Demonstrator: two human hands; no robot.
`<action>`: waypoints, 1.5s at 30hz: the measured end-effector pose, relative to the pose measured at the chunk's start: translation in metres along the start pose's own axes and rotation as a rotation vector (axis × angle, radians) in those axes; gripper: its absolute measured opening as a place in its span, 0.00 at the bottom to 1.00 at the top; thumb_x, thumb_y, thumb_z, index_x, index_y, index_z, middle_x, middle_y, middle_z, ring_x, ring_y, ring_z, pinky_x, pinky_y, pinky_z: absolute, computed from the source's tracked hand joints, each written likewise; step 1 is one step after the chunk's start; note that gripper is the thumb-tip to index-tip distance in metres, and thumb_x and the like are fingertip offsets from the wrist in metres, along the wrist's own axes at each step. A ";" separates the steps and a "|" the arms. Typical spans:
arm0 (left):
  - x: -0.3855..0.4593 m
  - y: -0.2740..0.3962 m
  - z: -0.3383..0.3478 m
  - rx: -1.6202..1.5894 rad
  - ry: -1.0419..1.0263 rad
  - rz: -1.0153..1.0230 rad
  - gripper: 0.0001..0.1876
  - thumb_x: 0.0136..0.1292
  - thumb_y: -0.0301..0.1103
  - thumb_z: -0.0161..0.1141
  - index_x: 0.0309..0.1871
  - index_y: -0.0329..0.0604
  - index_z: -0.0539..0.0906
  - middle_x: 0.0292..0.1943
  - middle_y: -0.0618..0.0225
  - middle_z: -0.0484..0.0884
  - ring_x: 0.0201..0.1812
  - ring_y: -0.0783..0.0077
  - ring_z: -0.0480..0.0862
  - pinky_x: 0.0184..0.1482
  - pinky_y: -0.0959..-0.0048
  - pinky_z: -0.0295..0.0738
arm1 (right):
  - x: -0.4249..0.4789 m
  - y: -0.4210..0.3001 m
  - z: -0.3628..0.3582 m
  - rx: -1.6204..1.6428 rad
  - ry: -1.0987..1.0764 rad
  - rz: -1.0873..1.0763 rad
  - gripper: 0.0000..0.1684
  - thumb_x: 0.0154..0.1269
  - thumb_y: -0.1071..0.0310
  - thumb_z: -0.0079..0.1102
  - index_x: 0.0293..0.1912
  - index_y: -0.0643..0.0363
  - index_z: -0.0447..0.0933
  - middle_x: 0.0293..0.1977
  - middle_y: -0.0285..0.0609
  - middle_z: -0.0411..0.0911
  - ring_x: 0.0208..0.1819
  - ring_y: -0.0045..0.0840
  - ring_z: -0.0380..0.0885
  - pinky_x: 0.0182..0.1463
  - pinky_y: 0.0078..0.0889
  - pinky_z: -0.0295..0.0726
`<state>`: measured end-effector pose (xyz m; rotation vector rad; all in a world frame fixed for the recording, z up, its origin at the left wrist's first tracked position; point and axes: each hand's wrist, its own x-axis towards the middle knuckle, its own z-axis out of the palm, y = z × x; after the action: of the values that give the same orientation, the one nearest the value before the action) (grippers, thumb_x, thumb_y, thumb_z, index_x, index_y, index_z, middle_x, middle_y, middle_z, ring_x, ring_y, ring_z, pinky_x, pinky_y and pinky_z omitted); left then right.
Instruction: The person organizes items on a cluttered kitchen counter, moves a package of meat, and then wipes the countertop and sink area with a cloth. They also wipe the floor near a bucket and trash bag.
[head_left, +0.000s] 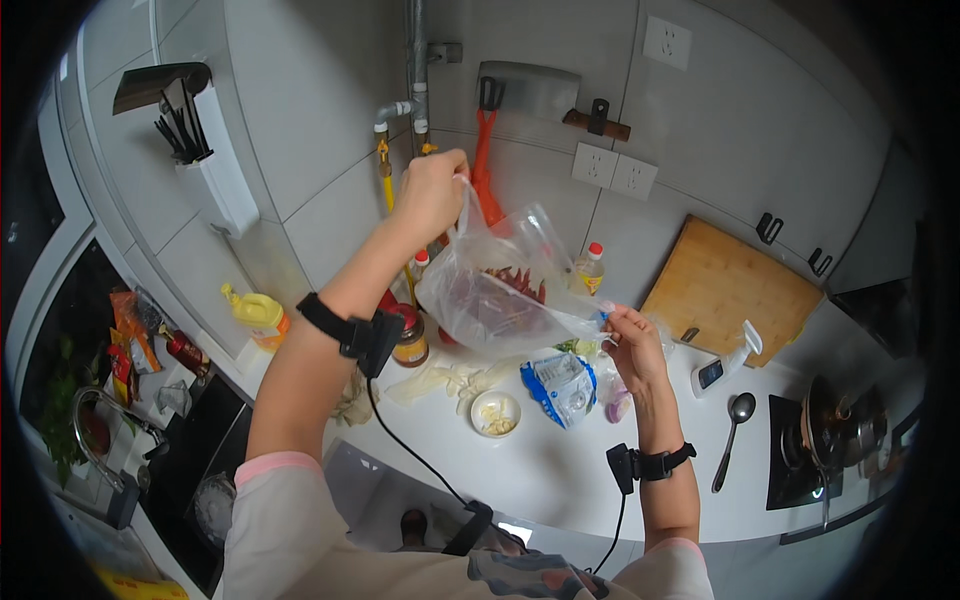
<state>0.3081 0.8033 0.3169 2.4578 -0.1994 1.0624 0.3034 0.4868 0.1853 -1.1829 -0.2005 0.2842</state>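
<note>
A clear plastic bag (457, 292) with dried red chilies (517, 283) in it hangs above the counter between my hands. My left hand (435, 196) pinches a raised handle of the bag at the upper left. Lower down on the right, my right hand (636, 341) grips the bag's other end, where a small blue spot shows near the fingertips. Below the bag stands a small white bowl (516, 409) of pale peeled garlic cloves (496, 420). A blue-and-white plastic packet (562, 388) lies beside the bowl, close to my right wrist.
A lidded jar (410, 343) and a red-capped bottle (590, 268) stand behind. A cutting board (731, 292) leans on the wall. Rightward are a spray bottle (726, 364), a metal spoon (733, 441) and a pan (821, 427) on the stove. A sink (187, 465) is at left.
</note>
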 end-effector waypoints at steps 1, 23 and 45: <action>0.017 -0.001 0.000 -0.034 -0.008 -0.021 0.04 0.57 0.26 0.56 0.32 0.34 0.77 0.21 0.55 0.79 0.28 0.54 0.81 0.35 0.64 0.74 | 0.010 -0.002 -0.002 0.005 0.029 -0.004 0.06 0.65 0.65 0.57 0.40 0.54 0.78 0.26 0.26 0.74 0.28 0.12 0.70 0.35 0.20 0.67; 0.233 -0.118 0.109 -0.089 0.068 -0.053 0.08 0.51 0.32 0.58 0.27 0.36 0.84 0.30 0.50 0.83 0.35 0.50 0.84 0.38 0.60 0.79 | 0.155 -0.021 0.063 0.084 0.226 -0.016 0.20 0.60 0.70 0.59 0.52 0.56 0.68 0.39 0.33 0.81 0.33 0.14 0.72 0.35 0.22 0.64; 0.279 -0.131 0.120 0.184 0.065 -0.312 0.18 0.49 0.44 0.66 0.37 0.39 0.85 0.37 0.55 0.85 0.42 0.57 0.85 0.45 0.63 0.79 | 0.174 -0.030 0.101 0.100 0.226 -0.115 0.17 0.61 0.71 0.58 0.50 0.55 0.69 0.37 0.32 0.79 0.31 0.14 0.71 0.38 0.24 0.65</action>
<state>0.6200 0.8770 0.4001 2.5006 0.3070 1.0582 0.4407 0.6209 0.2515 -1.0904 -0.0559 0.0579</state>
